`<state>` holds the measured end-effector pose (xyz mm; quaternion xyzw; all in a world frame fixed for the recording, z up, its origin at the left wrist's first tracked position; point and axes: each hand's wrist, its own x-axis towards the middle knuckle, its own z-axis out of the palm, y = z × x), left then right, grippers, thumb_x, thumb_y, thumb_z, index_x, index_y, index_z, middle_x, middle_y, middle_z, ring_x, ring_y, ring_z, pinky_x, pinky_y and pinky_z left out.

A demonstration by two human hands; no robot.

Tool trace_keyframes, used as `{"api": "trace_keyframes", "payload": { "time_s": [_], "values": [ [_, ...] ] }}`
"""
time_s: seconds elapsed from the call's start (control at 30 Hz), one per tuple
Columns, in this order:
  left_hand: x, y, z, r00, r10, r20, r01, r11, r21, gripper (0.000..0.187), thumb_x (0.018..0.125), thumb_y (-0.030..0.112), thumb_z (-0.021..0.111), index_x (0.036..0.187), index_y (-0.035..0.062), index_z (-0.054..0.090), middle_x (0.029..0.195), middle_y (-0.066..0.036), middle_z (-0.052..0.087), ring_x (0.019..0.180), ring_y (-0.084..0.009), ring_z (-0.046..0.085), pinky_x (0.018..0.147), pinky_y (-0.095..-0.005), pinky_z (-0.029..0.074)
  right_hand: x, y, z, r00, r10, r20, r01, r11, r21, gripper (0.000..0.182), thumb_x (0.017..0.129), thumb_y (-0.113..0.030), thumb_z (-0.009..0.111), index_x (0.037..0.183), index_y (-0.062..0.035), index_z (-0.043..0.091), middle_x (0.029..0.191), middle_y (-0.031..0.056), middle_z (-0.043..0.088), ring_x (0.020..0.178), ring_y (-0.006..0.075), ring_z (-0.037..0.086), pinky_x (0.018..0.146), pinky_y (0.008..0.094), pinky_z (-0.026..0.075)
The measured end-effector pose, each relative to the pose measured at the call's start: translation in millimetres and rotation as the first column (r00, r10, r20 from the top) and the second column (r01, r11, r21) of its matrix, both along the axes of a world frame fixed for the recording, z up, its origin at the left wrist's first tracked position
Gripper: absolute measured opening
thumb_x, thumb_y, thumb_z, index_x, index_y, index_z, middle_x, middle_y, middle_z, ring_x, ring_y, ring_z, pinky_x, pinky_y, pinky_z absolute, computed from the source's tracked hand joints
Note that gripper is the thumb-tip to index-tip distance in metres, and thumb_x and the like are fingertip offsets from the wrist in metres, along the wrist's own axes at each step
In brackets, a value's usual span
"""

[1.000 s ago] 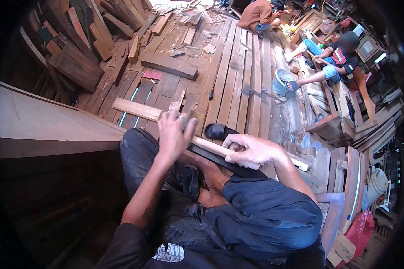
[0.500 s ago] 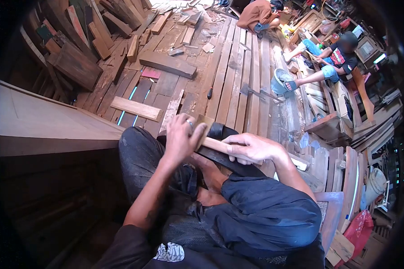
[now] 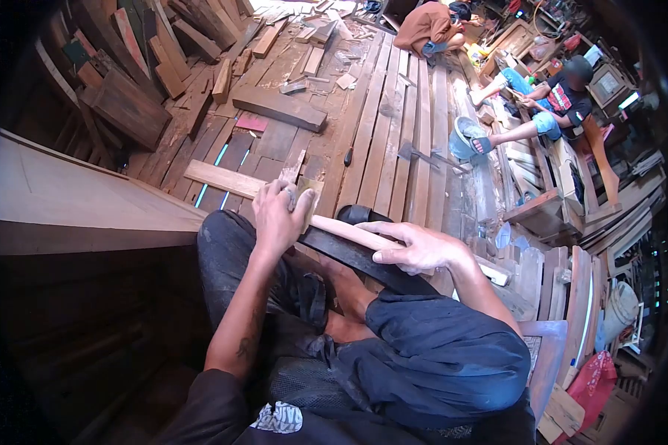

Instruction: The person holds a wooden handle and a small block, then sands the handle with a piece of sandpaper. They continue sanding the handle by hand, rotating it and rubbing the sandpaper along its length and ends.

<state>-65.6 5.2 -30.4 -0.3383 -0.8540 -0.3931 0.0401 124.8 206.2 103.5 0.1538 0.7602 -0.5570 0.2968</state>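
A pale, rounded wooden stick [image 3: 349,231] lies slanted across my lap, above a dark sandal [image 3: 364,259]. My left hand [image 3: 278,215] is wrapped round a small brownish sheet [image 3: 309,196], perhaps sandpaper, at the stick's left end. Its fingers are bent, and a ring shows on one. My right hand [image 3: 416,246] grips the stick's right end between thumb and fingers. The end inside the right palm is hidden.
A flat light board [image 3: 223,178] and a thick dark beam [image 3: 278,107] lie on the plank floor [image 3: 356,163]. Further right are an axe-like tool [image 3: 416,153] and a grey bucket [image 3: 464,137]. One person sits behind the bucket; another crouches farther back.
My left hand has slid left along the stick with the sheet, so more of the stick shows between my hands. My right hand has hardly moved.
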Motion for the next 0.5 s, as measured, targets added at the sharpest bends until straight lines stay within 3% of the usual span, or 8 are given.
{"api": "trace_keyframes", "payload": {
  "time_s": [0.1,0.13,0.17,0.23,0.33,0.37,0.5],
  "values": [
    [12.0,-0.3,6.9,0.998,-0.059,-0.004,0.059,0.998,0.013,0.038,0.1,0.037,0.071,0.1,-0.0003,0.077,0.114,-0.018,0.068,0.117,-0.0371,0.06,0.108,-0.0531,0.04,-0.4,3.4,-5.6,1.0,-0.001,0.018,0.002,0.998,-0.062,0.068,0.107,-0.022,0.066,0.168,-0.015,0.037,0.078,-0.0035,0.051,0.056,0.0073,0.044,0.049,0.0273,0.039],
    [22.0,5.2,9.4,0.992,-0.123,-0.017,0.124,0.988,0.092,0.037,0.099,0.036,0.072,0.101,-0.0002,0.078,0.115,-0.018,0.068,0.117,-0.0367,0.059,0.109,-0.0529,0.039,1.4,3.8,-9.6,1.0,0.001,0.025,0.001,0.996,-0.088,0.068,0.107,-0.022,0.066,0.168,-0.0149,0.037,0.078,-0.0035,0.051,0.056,0.0073,0.044,0.049,0.0274,0.039],
    [35.7,7.8,11.3,0.988,-0.142,-0.068,0.149,0.982,0.113,0.034,0.098,0.032,0.074,0.102,-0.0014,0.077,0.114,-0.017,0.068,0.114,-0.0362,0.062,0.102,-0.0493,0.045,2.8,3.0,-11.8,1.0,0.002,0.024,-0.001,0.997,-0.078,0.067,0.107,-0.022,0.065,0.168,-0.0154,0.038,0.078,-0.0035,0.051,0.056,0.0074,0.044,0.049,0.0276,0.039],
    [40.0,12.9,13.6,0.982,-0.178,-0.061,0.184,0.978,0.102,0.035,0.099,0.033,0.074,0.102,-0.0009,0.077,0.115,-0.017,0.067,0.115,-0.0358,0.061,0.103,-0.049,0.044,2.7,3.6,-11.2,1.0,0.008,0.02,-0.007,0.999,-0.043,0.066,0.108,-0.023,0.065,0.168,-0.0165,0.038,0.077,-0.0036,0.05,0.056,0.0075,0.044,0.049,0.028,0.039],
    [17.7,10.3,4.5,0.997,-0.072,0.002,0.072,0.995,0.065,0.04,0.1,0.039,0.071,0.101,-0.0009,0.078,0.112,-0.018,0.068,0.116,-0.0359,0.059,0.108,-0.0544,0.039,0.3,-1.6,0.5,0.999,-0.021,0.032,0.021,1.0,0.001,0.064,0.108,-0.023,0.064,0.168,-0.0179,0.04,0.076,-0.0037,0.05,0.056,0.0077,0.045,0.049,0.0283,0.038],
    [6.0,7.1,-0.9,0.998,-0.016,-0.063,0.018,1.0,0.022,0.039,0.1,0.038,0.071,0.1,-0.0005,0.078,0.111,-0.017,0.068,0.116,-0.0356,0.059,0.106,-0.0545,0.04,0.6,-1.7,0.3,0.998,-0.031,0.046,0.032,0.999,-0.016,0.064,0.108,-0.024,0.064,0.168,-0.0184,0.04,0.076,-0.0035,0.051,0.056,0.0077,0.045,0.049,0.0282,0.039],
    [20.1,6.7,10.5,0.988,-0.107,-0.114,0.112,0.993,0.037,0.035,0.098,0.032,0.074,0.101,-0.0023,0.077,0.113,-0.018,0.068,0.115,-0.0363,0.061,0.103,-0.0519,0.043,-0.1,-0.5,-1.7,0.998,-0.024,0.054,0.026,0.999,-0.04,0.062,0.109,-0.025,0.063,0.167,-0.0192,0.042,0.077,-0.003,0.052,0.057,0.0079,0.047,0.05,0.0282,0.04]
  ]
}}
